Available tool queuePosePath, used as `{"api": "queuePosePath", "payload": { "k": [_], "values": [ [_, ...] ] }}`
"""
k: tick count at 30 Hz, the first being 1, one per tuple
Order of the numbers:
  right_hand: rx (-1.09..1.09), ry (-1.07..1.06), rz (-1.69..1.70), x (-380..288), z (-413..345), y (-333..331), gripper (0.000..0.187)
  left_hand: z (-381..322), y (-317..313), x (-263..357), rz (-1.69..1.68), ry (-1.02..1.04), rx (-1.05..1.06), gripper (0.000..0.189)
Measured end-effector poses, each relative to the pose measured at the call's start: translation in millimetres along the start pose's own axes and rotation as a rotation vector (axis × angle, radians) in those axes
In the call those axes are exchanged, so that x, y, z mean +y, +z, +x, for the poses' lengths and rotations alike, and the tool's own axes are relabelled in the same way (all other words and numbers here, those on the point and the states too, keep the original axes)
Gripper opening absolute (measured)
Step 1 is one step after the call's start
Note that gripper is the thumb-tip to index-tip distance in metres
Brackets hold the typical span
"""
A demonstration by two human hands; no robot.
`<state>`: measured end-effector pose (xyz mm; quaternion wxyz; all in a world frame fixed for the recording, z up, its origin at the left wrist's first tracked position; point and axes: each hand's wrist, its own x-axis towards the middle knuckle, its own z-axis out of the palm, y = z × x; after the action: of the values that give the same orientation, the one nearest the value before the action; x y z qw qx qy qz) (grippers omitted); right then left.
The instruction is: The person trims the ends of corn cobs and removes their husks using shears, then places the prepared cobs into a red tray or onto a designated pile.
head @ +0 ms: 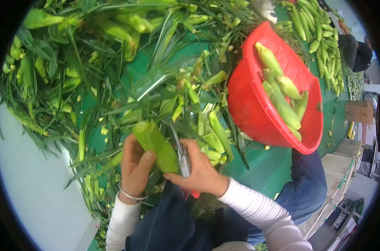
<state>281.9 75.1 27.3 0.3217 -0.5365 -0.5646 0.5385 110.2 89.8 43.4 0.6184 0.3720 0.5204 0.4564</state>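
A green ear of corn in its husk (158, 147) lies between my two hands, its cut end pointing up and away from me. My left hand (136, 166) grips its left side, thumb across the husk. In my right hand (199, 169) is a knife with a grey handle (184, 161); its narrow blade points away from me, along the corn's right side. The right thumb touches the lower end of the ear. To the right, a red plastic basin (249, 100) stands tilted, with several husked-leaf ears of corn (281, 106) inside.
Stripped corn leaves and husks (67, 62) cover much of the green floor (255, 166). A large pile of corn ears (326, 47) lies at the upper right, near a crouching person (354, 53). Cardboard boxes (359, 112) line the right; a pale wall panel (30, 175) bounds the left.
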Motion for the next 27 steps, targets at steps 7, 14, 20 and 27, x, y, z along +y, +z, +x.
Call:
{"api": "queuePosePath", "payload": {
  "k": [7, 14, 20, 27],
  "values": [
    [0.155, -0.292, -0.332, 22.6, -7.3, -21.7, 0.074, 14.6, 1.1, 42.8, 0.234, -0.476, -0.166, 0.040],
    [0.026, -0.013, 0.215, 25.7, -26.0, -23.2, 0.076, 10.4, 30.5, 37.0, 0.128, -0.340, -0.187, 0.036],
    [-0.177, 0.302, 1.003, 30.0, -37.8, -1.4, 0.079, -4.9, 38.5, 39.1, 0.786, 0.752, -0.441, 0.010],
    [-0.040, 0.337, 0.712, 1.9, -45.8, -51.2, 0.071, 16.3, 56.2, 34.0, 0.489, 0.533, -0.389, 0.028]
  ]
}}
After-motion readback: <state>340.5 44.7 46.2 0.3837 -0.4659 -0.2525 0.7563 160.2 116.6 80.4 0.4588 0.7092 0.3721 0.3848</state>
